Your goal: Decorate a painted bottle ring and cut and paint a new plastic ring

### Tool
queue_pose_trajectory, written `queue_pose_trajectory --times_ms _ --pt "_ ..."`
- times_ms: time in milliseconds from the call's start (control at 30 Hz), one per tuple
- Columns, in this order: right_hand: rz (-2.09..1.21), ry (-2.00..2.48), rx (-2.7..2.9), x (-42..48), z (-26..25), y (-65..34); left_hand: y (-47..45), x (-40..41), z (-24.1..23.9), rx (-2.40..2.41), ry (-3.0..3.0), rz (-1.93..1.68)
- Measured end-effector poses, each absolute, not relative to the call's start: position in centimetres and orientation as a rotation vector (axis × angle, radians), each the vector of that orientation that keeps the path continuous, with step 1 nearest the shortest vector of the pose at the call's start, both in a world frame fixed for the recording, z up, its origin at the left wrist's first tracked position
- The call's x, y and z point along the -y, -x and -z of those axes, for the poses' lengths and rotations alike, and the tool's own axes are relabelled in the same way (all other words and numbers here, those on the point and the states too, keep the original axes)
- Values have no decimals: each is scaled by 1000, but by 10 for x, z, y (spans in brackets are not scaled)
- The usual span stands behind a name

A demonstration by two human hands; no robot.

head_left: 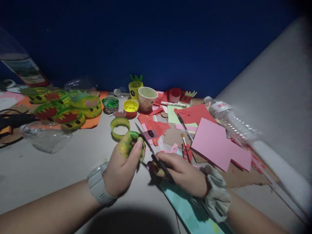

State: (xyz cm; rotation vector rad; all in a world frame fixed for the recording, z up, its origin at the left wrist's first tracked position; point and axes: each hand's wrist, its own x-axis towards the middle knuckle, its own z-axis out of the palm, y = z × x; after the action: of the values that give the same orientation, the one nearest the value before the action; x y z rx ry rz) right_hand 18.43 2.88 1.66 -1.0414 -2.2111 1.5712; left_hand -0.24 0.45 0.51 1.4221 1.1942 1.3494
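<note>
My left hand (pixel 125 162), smeared with green and yellow paint, is closed on a small green piece (pixel 135 135) held just above the table. A white watch sits on that wrist. My right hand (pixel 181 172) grips a pair of black-handled scissors (pixel 151 151), whose blades point up and left and meet the green piece by my left fingers. A grey scrunchie (pixel 215 191) circles my right wrist. A green-yellow painted ring (pixel 120 126) lies just beyond my left hand.
Cups of green (pixel 110 104) and yellow paint (pixel 131 107), a paper cup (pixel 147 97), red and pink paper sheets (pixel 214 143), brushes, a plastic bottle (pixel 229 118) at right, painted fruit-like rings (pixel 68 110) at left, a clear bottle piece (pixel 46 136), and a teal sheet (pixel 190 211) near me.
</note>
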Motion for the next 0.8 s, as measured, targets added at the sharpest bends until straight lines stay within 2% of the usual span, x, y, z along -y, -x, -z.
queue_pose_trajectory --times_ms 800 --pt "-1552 1031 2194 -27 -15 -184 2 -5 -7 -1195 -1443 -1363"
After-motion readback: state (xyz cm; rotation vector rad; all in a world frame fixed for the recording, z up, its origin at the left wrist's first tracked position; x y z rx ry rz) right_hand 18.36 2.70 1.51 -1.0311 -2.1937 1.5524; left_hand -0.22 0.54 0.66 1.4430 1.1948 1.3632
